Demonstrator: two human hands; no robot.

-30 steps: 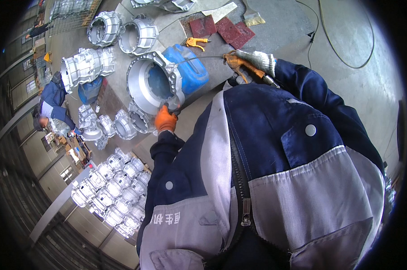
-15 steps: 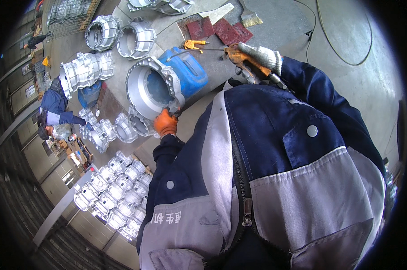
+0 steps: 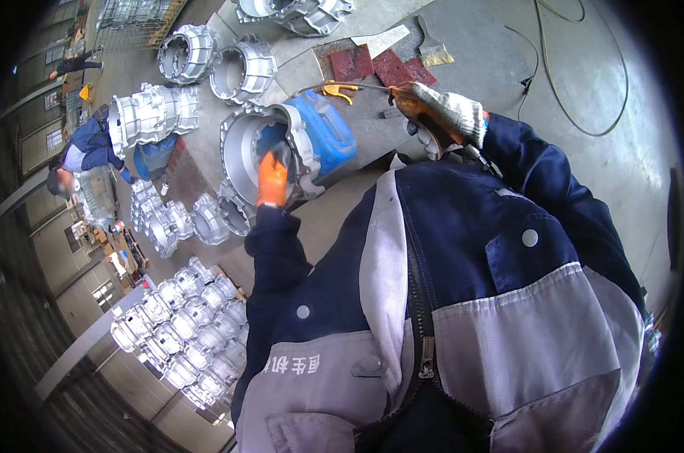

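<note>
Your left hand (image 3: 272, 180) rests flat-fingered on the rim of the large aluminium housing (image 3: 260, 147) propped against the blue canister (image 3: 328, 136) — your right hand (image 3: 441, 115) clenches a tool — so the housing could roll off and pinch those fingers.

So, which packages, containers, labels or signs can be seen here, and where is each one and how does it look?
Blue plastic canister: on the floor behind the round grey metal housing, boxy, lying tilted.
Printed mark: on the grey chest panel of the person's own jacket, a short row of dark characters.
Blue drum-like container: by the crouching co-worker, rounded, partly hidden.
No screens or signs show.
</note>
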